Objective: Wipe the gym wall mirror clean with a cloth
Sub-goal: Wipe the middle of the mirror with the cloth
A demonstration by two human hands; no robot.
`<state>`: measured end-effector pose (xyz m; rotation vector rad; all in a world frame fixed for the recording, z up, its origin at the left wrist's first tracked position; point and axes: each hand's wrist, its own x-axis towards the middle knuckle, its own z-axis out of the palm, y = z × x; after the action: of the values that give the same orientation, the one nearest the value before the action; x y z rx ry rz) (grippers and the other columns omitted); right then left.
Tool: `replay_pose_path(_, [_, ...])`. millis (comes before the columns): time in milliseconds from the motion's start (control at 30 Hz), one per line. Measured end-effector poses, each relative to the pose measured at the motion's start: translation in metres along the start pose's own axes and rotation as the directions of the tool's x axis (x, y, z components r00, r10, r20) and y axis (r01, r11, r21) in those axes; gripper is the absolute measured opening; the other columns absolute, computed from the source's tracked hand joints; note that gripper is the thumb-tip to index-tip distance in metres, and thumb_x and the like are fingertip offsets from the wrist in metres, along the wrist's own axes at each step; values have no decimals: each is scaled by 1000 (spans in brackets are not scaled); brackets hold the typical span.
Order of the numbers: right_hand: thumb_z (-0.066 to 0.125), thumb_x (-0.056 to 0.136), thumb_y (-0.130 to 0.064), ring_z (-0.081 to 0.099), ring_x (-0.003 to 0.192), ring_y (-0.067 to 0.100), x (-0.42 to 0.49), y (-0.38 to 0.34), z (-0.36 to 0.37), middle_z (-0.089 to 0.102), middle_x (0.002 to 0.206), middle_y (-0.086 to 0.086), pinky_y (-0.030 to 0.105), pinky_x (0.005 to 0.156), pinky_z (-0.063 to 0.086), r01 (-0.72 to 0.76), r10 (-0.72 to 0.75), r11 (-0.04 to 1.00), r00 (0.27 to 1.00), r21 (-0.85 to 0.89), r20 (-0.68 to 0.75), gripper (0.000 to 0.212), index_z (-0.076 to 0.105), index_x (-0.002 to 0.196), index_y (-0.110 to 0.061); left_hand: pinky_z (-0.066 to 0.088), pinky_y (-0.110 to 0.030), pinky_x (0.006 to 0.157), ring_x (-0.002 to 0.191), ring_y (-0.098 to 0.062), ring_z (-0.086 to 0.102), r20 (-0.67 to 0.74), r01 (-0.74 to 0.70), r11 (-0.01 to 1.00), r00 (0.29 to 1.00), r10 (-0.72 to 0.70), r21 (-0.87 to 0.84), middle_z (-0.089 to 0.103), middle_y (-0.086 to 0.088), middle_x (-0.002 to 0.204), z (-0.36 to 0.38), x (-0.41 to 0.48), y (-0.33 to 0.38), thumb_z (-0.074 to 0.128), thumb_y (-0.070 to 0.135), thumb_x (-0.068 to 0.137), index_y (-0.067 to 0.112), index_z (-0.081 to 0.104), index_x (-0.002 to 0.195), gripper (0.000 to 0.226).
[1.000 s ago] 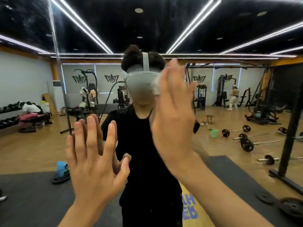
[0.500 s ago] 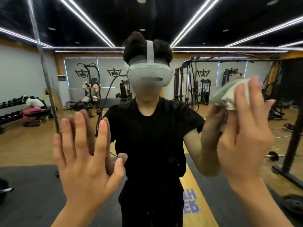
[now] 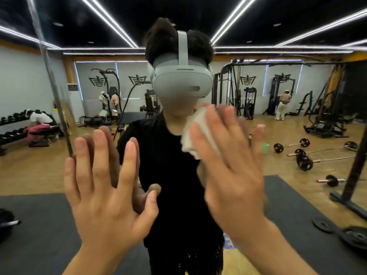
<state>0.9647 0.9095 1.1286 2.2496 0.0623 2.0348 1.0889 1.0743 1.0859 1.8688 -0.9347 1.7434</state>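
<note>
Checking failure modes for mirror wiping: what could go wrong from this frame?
The bare left hand lies flat on the gym wall mirror and may leave prints. The crumpled white cloth sits under the straight fingers of the right hand, pressed not gripped, so it could slip out.

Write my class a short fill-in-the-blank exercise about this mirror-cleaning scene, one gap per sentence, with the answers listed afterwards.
1. The right hand presses a ____ cloth flat against the mirror.
2. The left hand lies open on the glass and holds ____.
3. In the reflection, a small ____ bucket stands on the wooden floor.
4. The reflected person wears a ____ T-shirt.

Missing words: white; nothing; green; black.
</note>
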Motion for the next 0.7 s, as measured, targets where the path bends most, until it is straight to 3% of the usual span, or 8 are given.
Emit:
replay_pose_path(67, [41,113,-22,31,153,35,-5,28,-19,41,160,14,51,127,7,2,-1,998,1000,-67,13,40,42,153,-19,10,-61,128,161,-45,8,3,-2,1000,1000,2,4,11,-24,173,6,-4,-3,42,50,99,17,23,168,79])
replay_pose_path(133, [41,112,-21,29,155,35,-5,51,-36,36,162,15,51,127,7,44,-33,993,994,-107,100,48,30,158,-17,13,-73,124,157,-57,8,108,59,998,992,-59,8,13,-34,170,30,-14,-17,35,55,101,23,13,170,80])
replay_pose_path(233, [24,116,-23,30,154,33,7,60,-45,33,162,16,53,126,21,273,-233,953,937,-132,259,45,31,160,-19,17,-83,116,152,-67,7,199,162,986,966,-165,33,9,-36,169,47,-21,-26,32,64,97,27,6,170,86])
replay_pose_path(300, [16,116,-24,31,154,33,24,57,-45,32,163,17,54,124,29,414,-351,901,871,-129,344,48,37,158,-19,19,-80,118,155,-60,9,150,137,990,980,-133,-13,10,-32,171,32,-16,-15,32,58,100,23,10,171,82])
replay_pose_path(400, [26,114,-22,30,154,33,46,48,-30,32,164,16,54,123,31,590,-511,796,774,-134,373,46,43,156,-14,19,-72,123,160,-49,10,30,31,997,999,-29,-74,10,-23,174,1,0,6,38,50,100,19,17,170,79])
replay_pose_path(500, [35,113,-19,27,155,34,61,37,-12,31,165,15,50,126,27,731,-644,676,649,-95,404,46,42,157,-11,10,-61,128,161,-44,9,37,23,1000,999,-23,-1,5,-17,176,3,3,1,47,50,95,17,22,169,84])
replay_pose_path(600, [36,113,-16,26,155,36,73,41,-13,31,166,15,49,125,27,824,-734,566,516,-22,442,45,42,157,-9,9,-59,129,162,-41,8,25,10,1000,1000,-10,5,4,-16,176,2,0,1,47,52,95,18,24,168,84])
replay_pose_path(700, [35,113,-10,28,154,35,78,69,-35,34,164,14,49,124,31,861,-770,507,440,25,462,43,46,155,-8,9,-59,129,162,-41,6,21,8,1000,1000,-8,-3,9,-21,175,1,0,2,43,52,97,19,21,169,82])
